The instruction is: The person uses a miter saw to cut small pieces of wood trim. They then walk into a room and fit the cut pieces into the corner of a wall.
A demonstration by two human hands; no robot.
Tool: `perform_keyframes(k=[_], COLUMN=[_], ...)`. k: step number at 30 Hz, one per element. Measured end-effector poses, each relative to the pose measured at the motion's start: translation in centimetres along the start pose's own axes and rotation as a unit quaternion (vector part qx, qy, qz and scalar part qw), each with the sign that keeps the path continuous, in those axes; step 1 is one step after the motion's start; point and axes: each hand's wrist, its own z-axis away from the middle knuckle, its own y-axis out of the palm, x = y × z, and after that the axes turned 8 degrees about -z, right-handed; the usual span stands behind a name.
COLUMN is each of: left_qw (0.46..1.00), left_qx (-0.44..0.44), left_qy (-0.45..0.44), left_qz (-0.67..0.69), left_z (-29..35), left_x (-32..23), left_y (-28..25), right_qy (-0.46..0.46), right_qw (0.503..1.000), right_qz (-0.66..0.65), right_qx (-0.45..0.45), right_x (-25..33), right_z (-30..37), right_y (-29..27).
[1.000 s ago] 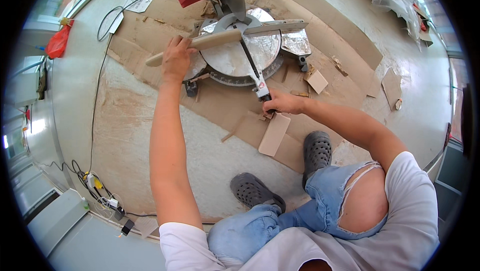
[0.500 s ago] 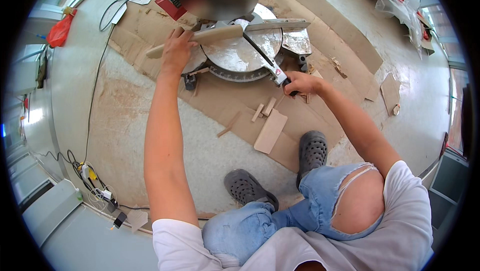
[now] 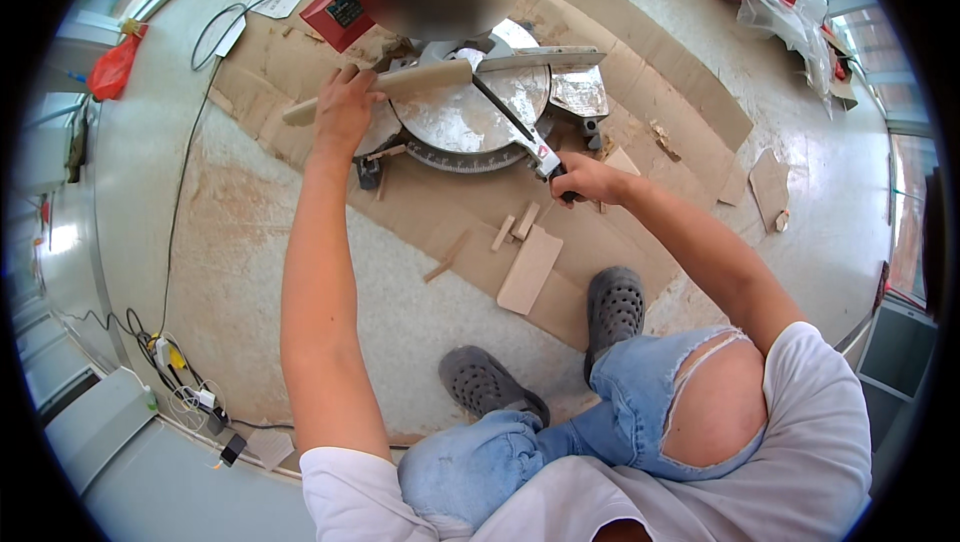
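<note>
On a sheet of cardboard stands a red and silver miter saw, its round metal table [image 3: 470, 117] facing me. My left hand [image 3: 343, 112] is closed over a pale wooden board [image 3: 430, 78], which lies along the saw's fence [image 3: 545, 60] on the left side. My right hand [image 3: 585, 180] is wrapped round the black miter handle [image 3: 560, 182] at the front of the table. The red saw housing [image 3: 338, 12] rises at the far side; a dark blurred patch hides much of its head.
A flat wooden piece [image 3: 530, 270] and several small offcuts [image 3: 524, 222] lie on the cardboard [image 3: 420, 217] between the saw and my shoes [image 3: 615, 312]. A power cable [image 3: 180, 202] runs along the floor at left. Plastic wrapping [image 3: 785, 2] sits at the far right.
The whole view has shifted slightly, so the saw appears a little lower and further left. Both hands keep their holds on the board and the handle.
</note>
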Motion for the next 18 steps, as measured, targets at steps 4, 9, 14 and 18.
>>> perform_keyframes(k=[4,9,14,18], left_qw=[1.000,1.000,1.000,1.000], left_qx=[-0.005,-0.005,0.009,-0.010], left_qy=[0.008,0.014,0.010,0.020], left_qz=[0.007,0.013,0.009,-0.001], left_z=[-0.1,-0.2,0.1,-0.3], left_x=[0.4,-0.1,0.5,0.6], left_y=[0.3,-0.2,-0.3,0.1], right_qy=[-0.007,-0.059,-0.027,-0.023], right_qw=[1.000,0.998,0.998,0.994], right_qz=[0.009,0.026,0.041,0.101], right_qx=[-0.001,0.001,0.039,0.027], right_x=[-0.6,-1.2,-1.1,-0.3], right_z=[-0.5,-0.6,-1.2,-1.0], right_y=[-0.1,-0.8,-1.8,-3.4])
